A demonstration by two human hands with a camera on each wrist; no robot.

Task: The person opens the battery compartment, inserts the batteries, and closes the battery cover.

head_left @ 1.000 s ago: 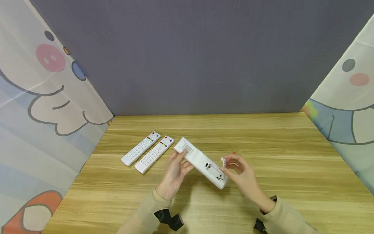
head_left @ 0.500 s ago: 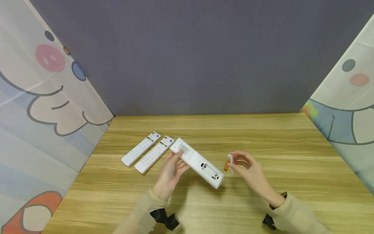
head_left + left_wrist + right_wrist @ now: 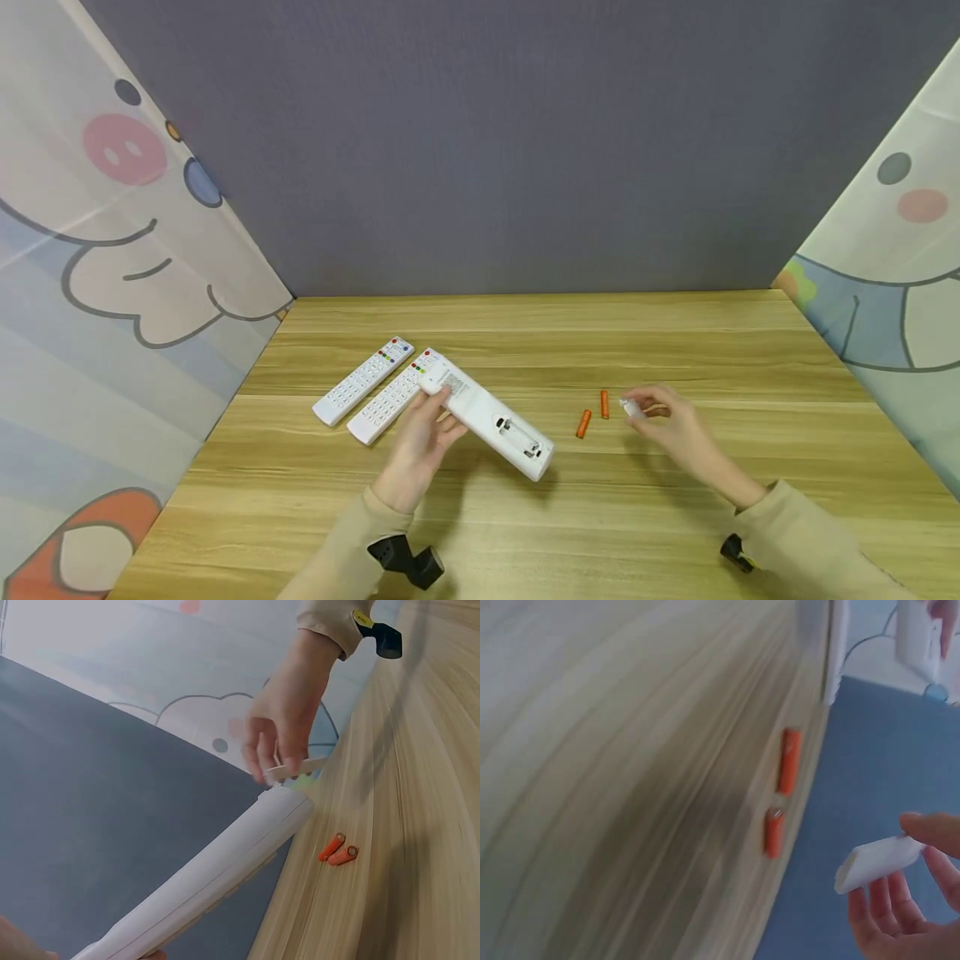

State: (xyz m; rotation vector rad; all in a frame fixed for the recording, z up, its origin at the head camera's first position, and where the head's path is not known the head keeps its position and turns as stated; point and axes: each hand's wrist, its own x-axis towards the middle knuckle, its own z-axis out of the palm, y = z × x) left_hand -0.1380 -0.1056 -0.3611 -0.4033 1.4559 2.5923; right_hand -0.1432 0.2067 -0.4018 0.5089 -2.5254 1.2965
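My left hand (image 3: 417,446) grips a white remote control (image 3: 487,418) by its upper end, back side up, and the battery compartment in its lower half is uncovered with no batteries in it. Between thumb and fingers, my right hand (image 3: 672,429) pinches a small white battery cover (image 3: 632,407), seen larger as the cover (image 3: 877,862) in the right wrist view. Two orange batteries lie on the table between the hands: one battery (image 3: 583,423) tilted, the other battery (image 3: 604,404) nearer the right hand. In the left wrist view the remote's compartment is hidden.
Two more white remotes lie face up at the left: an outer remote (image 3: 363,382) and an inner remote (image 3: 393,400), partly covered by the held one. A grey panel (image 3: 525,150) rises behind the wooden table (image 3: 720,350).
The right hand has carried the battery cover right, away from the remote, bringing both batteries into sight. My left hand has shifted the remote slightly left, over the inner remote's end.
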